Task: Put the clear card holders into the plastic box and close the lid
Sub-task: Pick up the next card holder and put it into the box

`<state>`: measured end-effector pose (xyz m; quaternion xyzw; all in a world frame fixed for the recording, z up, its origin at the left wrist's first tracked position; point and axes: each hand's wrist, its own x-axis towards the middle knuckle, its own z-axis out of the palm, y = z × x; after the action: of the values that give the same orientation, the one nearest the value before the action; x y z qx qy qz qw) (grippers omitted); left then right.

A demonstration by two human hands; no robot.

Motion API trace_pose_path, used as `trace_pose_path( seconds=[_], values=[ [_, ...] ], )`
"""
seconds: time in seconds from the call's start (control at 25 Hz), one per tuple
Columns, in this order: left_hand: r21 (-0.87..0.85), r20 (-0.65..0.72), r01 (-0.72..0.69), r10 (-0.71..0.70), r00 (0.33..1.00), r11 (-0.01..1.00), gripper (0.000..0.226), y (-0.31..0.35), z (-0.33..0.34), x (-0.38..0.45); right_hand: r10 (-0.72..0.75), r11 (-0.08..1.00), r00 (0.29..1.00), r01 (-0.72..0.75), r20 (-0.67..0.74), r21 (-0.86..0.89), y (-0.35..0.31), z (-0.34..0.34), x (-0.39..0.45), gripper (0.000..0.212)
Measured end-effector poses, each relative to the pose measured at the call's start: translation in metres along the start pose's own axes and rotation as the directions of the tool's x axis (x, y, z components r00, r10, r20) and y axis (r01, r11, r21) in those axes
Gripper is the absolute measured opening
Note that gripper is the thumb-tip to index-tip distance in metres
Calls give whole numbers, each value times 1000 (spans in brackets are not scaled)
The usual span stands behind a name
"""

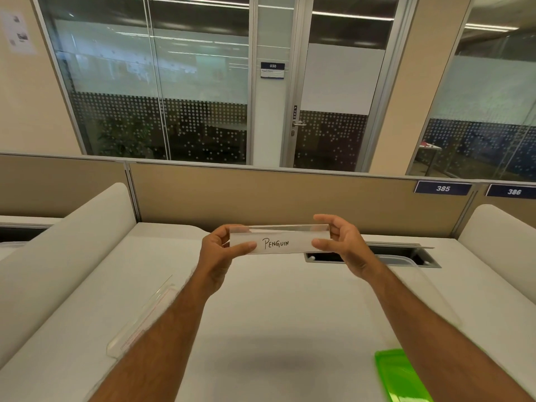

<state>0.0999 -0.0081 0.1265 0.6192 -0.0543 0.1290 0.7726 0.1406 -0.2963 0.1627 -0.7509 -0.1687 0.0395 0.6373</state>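
Note:
I hold a clear card holder (285,240) up in the air over the white desk, with a card inside that reads "PENGUIN". My left hand (220,249) pinches its left end and my right hand (342,245) pinches its right end. A second clear card holder (145,314) lies flat on the desk to the left, under my left forearm. The clear plastic box (412,285) stands open on the right, partly hidden behind my right arm. Its green lid (401,375) lies at the near right edge.
A tan partition (275,195) runs along the back of the white desk (275,329), with number plates 385 and 386 at its right. A cable slot (406,253) is open in the desk behind the box. White side dividers flank the desk left and right.

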Motion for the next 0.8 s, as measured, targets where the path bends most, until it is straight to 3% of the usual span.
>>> trace_pose_path(
  seconds=[0.08, 0.2, 0.36, 0.52, 0.6, 0.68, 0.8],
  values=[
    [-4, 5, 13, -13, 1000, 1000, 40, -7, 0, -2, -5, 929, 997, 34, 80, -368, -16, -3, 6, 66],
    [-28, 11, 38, -38, 999, 999, 42, -17, 4, -5, 20, 601, 964, 201, 266, -774, -36, 11, 19, 78],
    [-10, 28, 58, -57, 998, 998, 43, -26, 14, -8, 145, 422, 931, 248, 335, -872, -36, 43, 24, 83],
    [59, 51, 93, -96, 994, 994, 55, -29, 15, -11, 141, 400, 932, 256, 335, -880, -17, 51, 21, 67],
    [228, 26, 102, -111, 993, 968, 66, -33, 19, -15, 150, 389, 944, 218, 295, -895, -4, 50, 18, 68],
    [481, -20, 91, -93, 995, 872, 74, -43, 24, -19, 153, 353, 967, 138, 203, -925, 13, 41, 15, 71],
    [761, -33, 107, -126, 991, 640, 85, -68, 23, -23, 176, 323, 984, -79, -22, -943, 32, 11, 13, 69]
  ],
)
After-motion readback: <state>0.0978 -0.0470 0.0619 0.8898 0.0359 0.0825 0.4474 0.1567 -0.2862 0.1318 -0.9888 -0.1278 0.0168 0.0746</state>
